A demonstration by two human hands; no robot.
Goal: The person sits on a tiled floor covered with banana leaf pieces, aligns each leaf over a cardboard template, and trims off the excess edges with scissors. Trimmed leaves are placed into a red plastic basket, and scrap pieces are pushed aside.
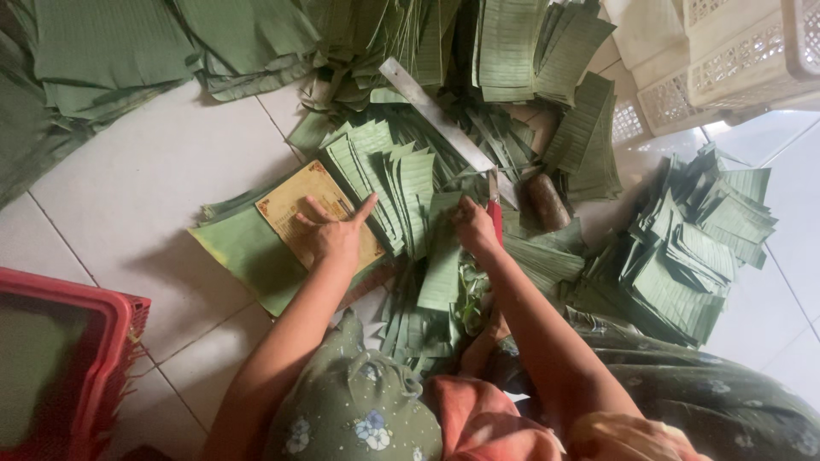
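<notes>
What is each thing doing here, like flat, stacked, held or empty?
left hand: spread flat on the card
card: flat on a leaf
right hand: gripping the red-handled knife
red-handled knife: held, blade mostly hidden
cut leaf pieces: heaped loosely
whole leaves: stacked flat
metal ruler: lying across leaves
red crate: contents unclear

Red plastic crate (73, 358) at lower left on white tiled floor (145, 183), cream perforated baskets (735, 60) stacked at upper right, large folded green leaves (111, 51) heaped along top left, brown wooden block (547, 201) partly buried mid-frame.
</notes>
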